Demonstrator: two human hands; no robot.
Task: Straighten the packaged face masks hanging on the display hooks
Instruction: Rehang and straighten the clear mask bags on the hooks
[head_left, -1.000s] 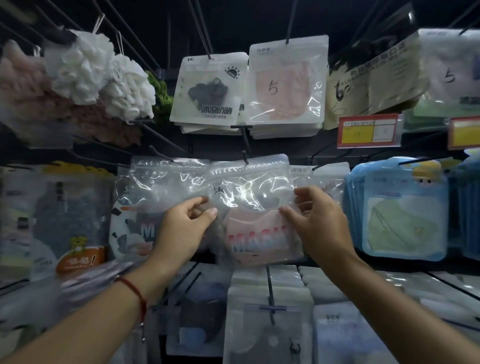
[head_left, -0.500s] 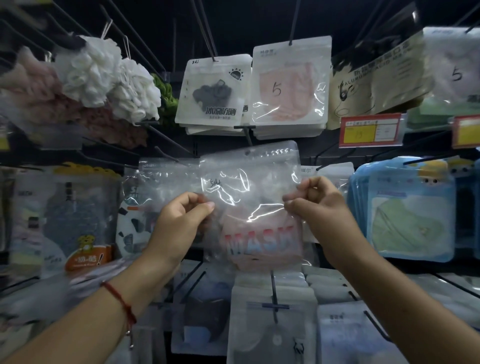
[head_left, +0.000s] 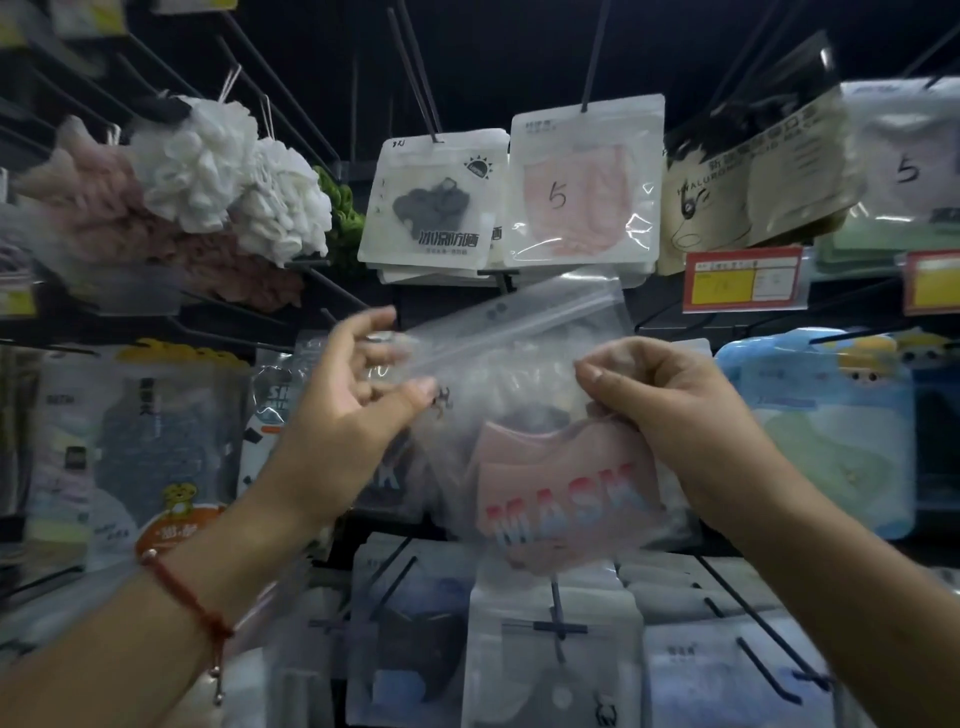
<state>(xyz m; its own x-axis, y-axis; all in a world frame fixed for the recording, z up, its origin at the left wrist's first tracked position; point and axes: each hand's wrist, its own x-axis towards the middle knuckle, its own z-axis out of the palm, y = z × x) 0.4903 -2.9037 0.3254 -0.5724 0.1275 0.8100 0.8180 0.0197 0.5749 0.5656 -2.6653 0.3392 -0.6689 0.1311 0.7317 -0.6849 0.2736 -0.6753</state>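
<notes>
Bag (head_left: 524, 415) off its hook, tilted, up at twelve o'clock from lower packets; pinched by left hand (head_left: 348, 410) at nine, gripped by right hand (head_left: 670, 410) at three; probably lining up for rehanging.

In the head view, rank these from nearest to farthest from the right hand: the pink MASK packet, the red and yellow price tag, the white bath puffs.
1. Pink MASK packet: gripped by the right hand.
2. Red and yellow price tag: above, slightly right.
3. White bath puffs: far upper left, beyond the left hand.
</notes>
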